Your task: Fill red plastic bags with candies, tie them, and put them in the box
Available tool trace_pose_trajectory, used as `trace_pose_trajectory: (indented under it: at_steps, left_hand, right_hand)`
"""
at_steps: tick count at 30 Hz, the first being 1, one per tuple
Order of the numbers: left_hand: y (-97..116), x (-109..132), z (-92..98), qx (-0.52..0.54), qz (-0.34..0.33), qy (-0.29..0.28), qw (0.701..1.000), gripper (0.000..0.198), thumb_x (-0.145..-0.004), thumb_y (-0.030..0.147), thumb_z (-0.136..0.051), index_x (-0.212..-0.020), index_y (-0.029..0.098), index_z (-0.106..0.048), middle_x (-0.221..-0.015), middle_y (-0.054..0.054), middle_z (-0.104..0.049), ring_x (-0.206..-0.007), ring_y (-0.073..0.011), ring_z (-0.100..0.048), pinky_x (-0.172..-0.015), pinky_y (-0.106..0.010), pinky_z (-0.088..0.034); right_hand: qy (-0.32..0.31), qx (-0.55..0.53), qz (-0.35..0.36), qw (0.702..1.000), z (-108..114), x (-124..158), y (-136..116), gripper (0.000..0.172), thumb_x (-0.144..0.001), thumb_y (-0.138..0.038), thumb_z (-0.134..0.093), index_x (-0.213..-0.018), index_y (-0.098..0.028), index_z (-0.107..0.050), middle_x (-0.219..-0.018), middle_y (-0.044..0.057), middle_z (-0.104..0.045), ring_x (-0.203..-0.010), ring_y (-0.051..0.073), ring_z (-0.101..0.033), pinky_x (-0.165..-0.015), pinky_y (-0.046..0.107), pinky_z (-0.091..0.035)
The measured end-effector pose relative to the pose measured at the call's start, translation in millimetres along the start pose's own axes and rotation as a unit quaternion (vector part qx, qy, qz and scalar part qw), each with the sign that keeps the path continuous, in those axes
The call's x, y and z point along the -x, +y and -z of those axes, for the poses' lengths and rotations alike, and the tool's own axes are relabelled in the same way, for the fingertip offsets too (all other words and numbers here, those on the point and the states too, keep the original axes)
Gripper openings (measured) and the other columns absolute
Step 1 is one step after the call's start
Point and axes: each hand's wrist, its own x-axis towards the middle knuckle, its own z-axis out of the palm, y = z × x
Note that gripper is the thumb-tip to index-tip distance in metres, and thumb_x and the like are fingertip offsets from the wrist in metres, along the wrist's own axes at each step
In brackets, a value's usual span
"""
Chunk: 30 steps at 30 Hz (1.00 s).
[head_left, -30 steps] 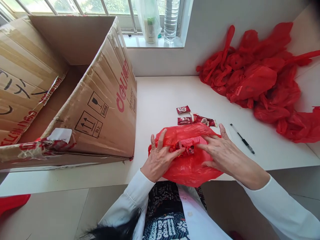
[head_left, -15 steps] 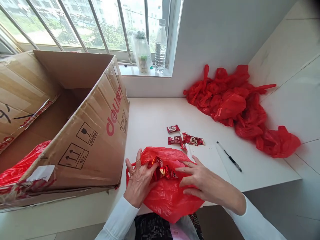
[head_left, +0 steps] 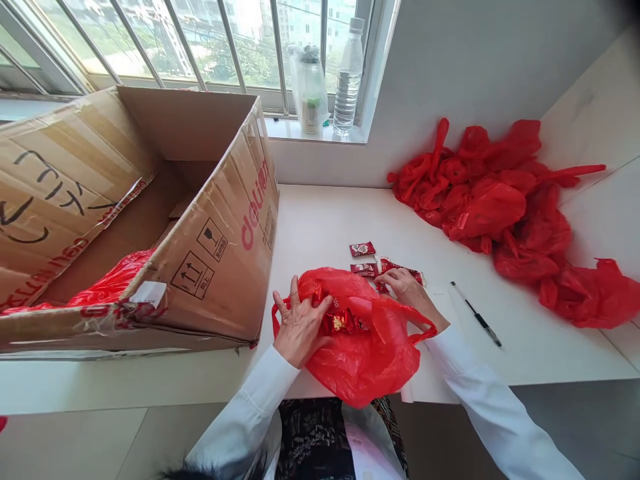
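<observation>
A red plastic bag [head_left: 367, 350] lies open at the near edge of the white table [head_left: 325, 220], with red and gold wrapped candies [head_left: 345, 323] showing in its mouth. My left hand [head_left: 299, 323] rests on the bag's left rim, fingers bent around the plastic. My right hand [head_left: 406, 288] is stretched past the bag to the loose red candy packets [head_left: 363, 249] on the table, its fingers curled on one of them; the bag's handle loops over that wrist.
A large open cardboard box [head_left: 220, 227] stands on the left with red bags inside. A heap of red plastic bags [head_left: 505, 207] fills the back right. A black pen [head_left: 477, 319] lies right of my hand. A water bottle [head_left: 347, 77] stands on the windowsill.
My right hand left the bag's mouth and reached forward to the loose packets. My left hand stayed on the bag. The view shifted slightly.
</observation>
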Motion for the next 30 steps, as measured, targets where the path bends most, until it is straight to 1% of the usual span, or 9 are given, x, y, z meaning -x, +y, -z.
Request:
trace_pose_trajectory:
  at_steps: [2, 5, 9, 12, 15, 17, 20, 25, 30]
  left_hand:
    - [5, 7, 1.7, 0.001, -0.017, 0.012, 1.000, 0.056, -0.078, 0.024, -0.067, -0.131, 0.036, -0.051, -0.130, -0.013, -0.054, -0.141, -0.0442, -0.012, -0.101, -0.078, -0.004]
    - [11, 17, 3.2, 0.002, -0.026, 0.014, 1.000, 0.045, -0.082, 0.010, -0.056, -0.117, 0.037, -0.062, -0.127, -0.011, -0.056, -0.142, -0.0402, -0.018, -0.105, -0.075, -0.006]
    - [12, 22, 5.2, 0.026, -0.029, 0.014, 0.999, 0.029, -0.078, 0.013, -0.062, -0.101, 0.030, -0.068, -0.124, -0.010, -0.058, -0.141, -0.0401, -0.021, -0.107, -0.073, -0.004]
    - [12, 23, 7.2, 0.019, -0.018, 0.015, 1.000, 0.038, -0.080, 0.003, -0.049, -0.102, 0.028, -0.067, -0.126, -0.010, -0.059, -0.141, -0.0368, -0.024, -0.108, -0.071, -0.006]
    - [11, 22, 8.8, -0.005, -0.001, 0.007, 1.000, 0.050, -0.081, -0.004, -0.038, -0.108, 0.028, -0.066, -0.129, -0.010, -0.057, -0.141, -0.0364, -0.023, -0.106, -0.073, -0.008]
    - [10, 23, 9.6, -0.006, 0.006, 0.004, 1.000, 0.047, -0.082, 0.001, -0.043, -0.114, 0.028, -0.063, -0.131, -0.010, -0.056, -0.141, -0.0388, -0.020, -0.105, -0.074, -0.008]
    - [8, 27, 9.6, -0.004, 0.002, 0.013, 1.000, 0.040, -0.082, 0.010, -0.051, -0.116, 0.026, -0.062, -0.131, -0.010, -0.056, -0.141, -0.0406, -0.020, -0.106, -0.074, -0.008]
    - [-1, 34, 3.3, -0.035, -0.024, 0.085, 0.995, 0.033, -0.085, 0.011, -0.048, -0.111, 0.025, -0.064, -0.129, -0.009, -0.058, -0.137, -0.0418, -0.027, -0.104, -0.073, -0.018]
    - [-10, 37, -1.7, -0.042, -0.056, 0.150, 0.986, 0.032, -0.086, 0.011, -0.047, -0.111, 0.023, -0.064, -0.136, -0.009, -0.053, -0.136, -0.0422, -0.030, -0.100, -0.067, -0.033]
  right_hand:
    - [-0.004, -0.005, 0.009, 1.000, 0, 3, -1, 0.021, -0.082, -0.019, -0.057, -0.101, -0.020, -0.067, -0.102, 0.010, -0.064, -0.100, 0.025, -0.053, -0.087, 0.041, -0.045]
    - [-0.008, -0.019, 0.021, 1.000, 8, 6, 1, 0.015, -0.082, -0.029, -0.062, -0.096, -0.027, -0.069, -0.103, 0.004, -0.066, -0.102, 0.022, -0.053, -0.089, 0.036, -0.045]
    - [0.060, -0.011, -0.034, 0.998, 17, -2, 18, 0.023, -0.090, -0.035, -0.050, -0.096, -0.024, -0.069, -0.105, 0.007, -0.066, -0.106, 0.023, -0.053, -0.090, 0.038, -0.043]
    - [0.114, -0.002, -0.091, 0.989, 20, -10, 37, 0.026, -0.088, -0.035, -0.049, -0.097, -0.020, -0.069, -0.102, 0.011, -0.067, -0.101, 0.027, -0.055, -0.088, 0.043, -0.041]
    - [0.126, -0.018, -0.123, 0.984, 25, -12, 50, 0.022, -0.082, -0.040, -0.056, -0.078, -0.022, -0.069, -0.082, 0.006, -0.070, -0.084, 0.025, -0.059, -0.077, 0.038, -0.044]
    - [0.150, -0.034, -0.151, 0.977, 31, -8, 57, 0.025, -0.079, -0.045, -0.059, -0.073, -0.022, -0.067, -0.075, 0.004, -0.069, -0.076, 0.023, -0.060, -0.072, 0.036, -0.043]
    - [0.216, -0.065, -0.201, 0.953, 45, -2, 69, 0.037, -0.079, -0.054, -0.057, -0.083, -0.018, -0.066, -0.079, 0.006, -0.071, -0.072, 0.021, -0.062, -0.069, 0.035, -0.045]
    - [0.265, -0.121, -0.239, 0.926, 59, 0, 87, 0.049, -0.077, -0.058, -0.056, -0.093, -0.013, -0.065, -0.086, 0.012, -0.071, -0.073, 0.021, -0.066, -0.066, 0.034, -0.050]
    - [0.239, -0.166, -0.254, 0.922, 40, -16, 82, 0.044, -0.072, -0.055, -0.061, -0.086, -0.013, -0.068, -0.074, 0.009, -0.072, -0.065, 0.020, -0.066, -0.061, 0.033, -0.052]
